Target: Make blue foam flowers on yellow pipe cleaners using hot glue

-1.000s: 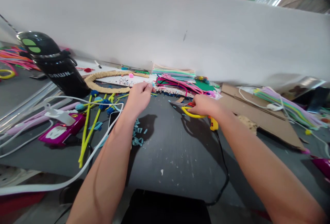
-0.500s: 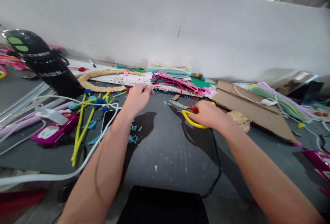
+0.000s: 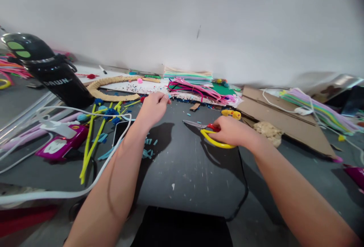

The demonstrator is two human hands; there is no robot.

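Observation:
My left hand (image 3: 156, 107) is closed in a pinch above the table. A tiny light-blue piece (image 3: 170, 96) shows at its fingertips; the rest of it is hidden. On the right, my right hand (image 3: 229, 130) is wrapped round scissors (image 3: 196, 124) with yellow and red handles. Their blades point left, look nearly together, and have nothing visible between them. Short light-blue cut pieces (image 3: 148, 152) lie beside my left forearm, and a couple more lie near the blades. Just beyond my right hand is a yellow tool (image 3: 231, 114), partly hidden.
A black bottle (image 3: 61, 76) stands at the left, near yellow stems with blue pom-poms (image 3: 91, 141) and a magenta device (image 3: 62, 143). Pink pipe cleaners (image 3: 196, 89), a tan ring (image 3: 99, 91) and cardboard (image 3: 287, 125) lie toward the white partition (image 3: 127, 23). A white cable (image 3: 99, 175) crosses my left forearm.
The scissors have swung slightly lower in view, and the blades have come closer together. My right hand has shifted a little, uncovering more of the yellow tool. My left hand stays nearly still.

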